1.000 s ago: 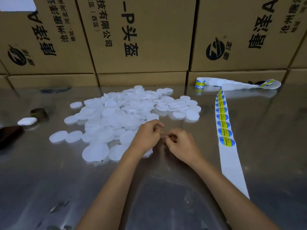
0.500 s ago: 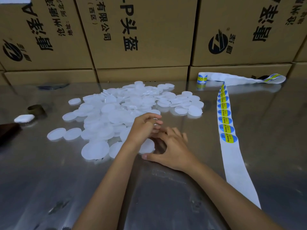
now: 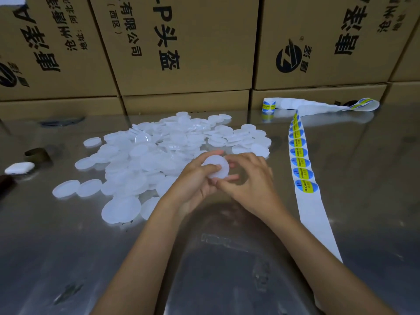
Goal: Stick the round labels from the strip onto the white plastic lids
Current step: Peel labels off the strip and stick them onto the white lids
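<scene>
A single white plastic lid (image 3: 216, 165) is raised above the table between both hands. My left hand (image 3: 195, 180) grips it from the left with thumb and fingers. My right hand (image 3: 247, 180) pinches its right and lower edge. Behind and to the left lies the pile of white lids (image 3: 159, 153), spread over the steel table. The label strip (image 3: 302, 169) runs down the right side, carrying several round blue-and-yellow labels (image 3: 306, 186); its near part is bare white backing. No label shows on the held lid's visible face.
Cardboard boxes (image 3: 181, 46) wall off the back edge. The strip's far end curls (image 3: 318, 105) along the boxes. A white case (image 3: 19, 167), a tape ring (image 3: 37, 154) and a dark object (image 3: 5, 184) sit at the left. The steel tabletop (image 3: 227, 258) spreads in front of me.
Both hands have lifted one lid from the near edge of the pile and now hold it up between them. My right hand left the table surface to grip it.
</scene>
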`<action>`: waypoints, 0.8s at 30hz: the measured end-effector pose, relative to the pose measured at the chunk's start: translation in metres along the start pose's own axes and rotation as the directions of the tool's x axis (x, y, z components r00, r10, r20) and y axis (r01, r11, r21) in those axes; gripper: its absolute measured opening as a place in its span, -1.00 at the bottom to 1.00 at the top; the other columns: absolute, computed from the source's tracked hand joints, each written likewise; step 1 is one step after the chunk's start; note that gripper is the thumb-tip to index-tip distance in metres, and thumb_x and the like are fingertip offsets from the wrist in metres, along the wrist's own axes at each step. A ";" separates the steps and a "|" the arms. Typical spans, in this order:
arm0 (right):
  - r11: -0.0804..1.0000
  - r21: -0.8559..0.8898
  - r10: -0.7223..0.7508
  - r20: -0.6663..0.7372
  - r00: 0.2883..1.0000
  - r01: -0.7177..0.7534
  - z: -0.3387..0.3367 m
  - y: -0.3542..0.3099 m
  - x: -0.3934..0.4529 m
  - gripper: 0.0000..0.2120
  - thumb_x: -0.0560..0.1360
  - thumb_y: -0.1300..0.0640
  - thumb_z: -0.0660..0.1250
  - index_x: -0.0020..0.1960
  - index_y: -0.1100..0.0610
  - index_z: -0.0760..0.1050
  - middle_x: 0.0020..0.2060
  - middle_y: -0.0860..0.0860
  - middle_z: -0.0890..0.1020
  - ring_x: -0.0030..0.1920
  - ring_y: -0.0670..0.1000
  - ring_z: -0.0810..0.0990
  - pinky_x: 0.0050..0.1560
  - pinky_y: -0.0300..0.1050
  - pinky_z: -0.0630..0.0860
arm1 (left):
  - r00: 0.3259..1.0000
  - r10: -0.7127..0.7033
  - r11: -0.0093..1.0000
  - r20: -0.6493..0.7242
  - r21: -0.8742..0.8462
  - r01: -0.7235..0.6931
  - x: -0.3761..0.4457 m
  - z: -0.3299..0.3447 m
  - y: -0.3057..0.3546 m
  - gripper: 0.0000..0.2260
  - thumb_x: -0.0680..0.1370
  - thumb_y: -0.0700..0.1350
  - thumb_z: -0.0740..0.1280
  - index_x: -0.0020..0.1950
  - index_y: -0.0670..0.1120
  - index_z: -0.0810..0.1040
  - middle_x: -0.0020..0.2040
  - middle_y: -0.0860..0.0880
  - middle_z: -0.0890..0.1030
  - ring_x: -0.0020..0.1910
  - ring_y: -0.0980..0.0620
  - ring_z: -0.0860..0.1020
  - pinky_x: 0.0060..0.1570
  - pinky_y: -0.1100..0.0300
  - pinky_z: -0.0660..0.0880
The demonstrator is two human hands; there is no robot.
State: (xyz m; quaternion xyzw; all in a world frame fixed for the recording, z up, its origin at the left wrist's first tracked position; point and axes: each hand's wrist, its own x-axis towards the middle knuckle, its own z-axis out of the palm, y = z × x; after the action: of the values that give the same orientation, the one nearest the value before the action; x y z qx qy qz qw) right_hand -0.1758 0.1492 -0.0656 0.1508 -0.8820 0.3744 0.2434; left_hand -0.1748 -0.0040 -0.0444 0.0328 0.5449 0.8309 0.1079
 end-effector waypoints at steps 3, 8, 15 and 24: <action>0.994 0.063 0.083 0.101 0.991 -0.089 -0.009 0.005 0.004 -0.57 0.37 -0.23 0.46 0.21 -0.19 0.54 0.12 -0.27 0.50 0.24 -0.18 0.37 0.28 -0.10 0.27 | 1.000 0.026 1.000 -0.009 -0.009 -0.026 0.001 0.001 -0.004 -0.70 0.65 -0.36 0.16 0.31 -0.13 0.50 0.15 -0.27 0.66 0.09 -0.27 0.67 -0.06 0.02 0.66; 0.935 0.170 0.295 0.110 0.949 -0.311 -0.069 0.041 0.021 -0.65 0.50 0.35 0.24 0.21 0.08 0.56 0.22 0.01 0.57 0.17 -0.06 0.49 0.16 -0.22 0.38 | 1.000 0.010 0.998 -0.029 -0.067 -0.012 0.003 -0.004 -0.008 -0.69 0.65 -0.38 0.13 0.29 -0.13 0.52 0.11 -0.28 0.68 0.10 -0.29 0.66 -0.09 0.05 0.66; 0.886 -0.304 0.457 0.455 0.764 -0.349 -0.129 0.101 -0.004 -0.53 0.54 0.24 0.36 0.44 0.16 0.40 0.29 0.06 0.52 0.24 0.03 0.49 0.04 -0.48 0.30 | 0.999 -0.008 1.000 -0.041 -0.026 0.007 0.000 0.005 -0.018 -0.72 0.63 -0.37 0.16 0.29 -0.15 0.48 0.09 -0.29 0.68 0.07 -0.27 0.68 -0.06 0.01 0.67; 0.982 -0.165 0.169 0.555 0.814 -0.091 -0.086 0.057 -0.023 -0.40 0.32 -0.18 0.55 0.31 -0.16 0.47 0.17 -0.31 0.41 0.31 -0.16 0.29 0.39 -0.18 0.25 | 0.980 0.165 0.971 -0.111 0.192 -0.142 0.000 0.032 -0.032 -0.71 0.57 -0.35 0.31 0.22 -0.05 0.50 0.05 -0.21 0.67 0.00 -0.14 0.71 0.12 0.04 0.61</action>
State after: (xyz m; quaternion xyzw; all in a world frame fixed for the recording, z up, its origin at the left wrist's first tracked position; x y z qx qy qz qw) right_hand -0.1550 0.2530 -0.0595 0.1783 -0.9451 0.2701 -0.0462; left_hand -0.1649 0.0371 -0.0611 0.0320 0.6207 0.7834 0.0049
